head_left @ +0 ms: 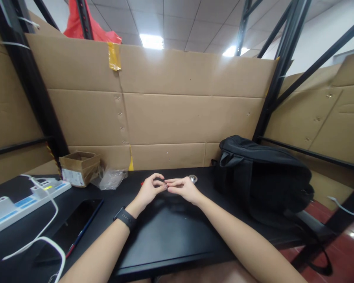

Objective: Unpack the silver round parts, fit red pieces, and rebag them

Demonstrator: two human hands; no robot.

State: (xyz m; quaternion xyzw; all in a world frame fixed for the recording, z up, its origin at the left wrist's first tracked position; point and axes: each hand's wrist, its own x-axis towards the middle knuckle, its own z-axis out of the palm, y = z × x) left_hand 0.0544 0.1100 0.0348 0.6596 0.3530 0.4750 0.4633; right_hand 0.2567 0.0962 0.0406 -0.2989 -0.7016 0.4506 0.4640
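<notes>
Over the black table (165,239), my left hand (150,190) and my right hand (186,188) meet at the fingertips. Both pinch something small between them, reddish or shiny, too small to make out. My left wrist wears a black watch (125,217). Just behind my right hand lies a small round silvery object (192,179) on the table. A bit of something red (142,183) shows beside my left hand, mostly hidden by it.
A black backpack (262,181) stands at the right. On the left are a small cardboard box (80,167), clear plastic packaging (113,179), a dark tablet-like device (76,224) and a white power strip (26,204) with cables. Cardboard panels (168,118) rise behind the table.
</notes>
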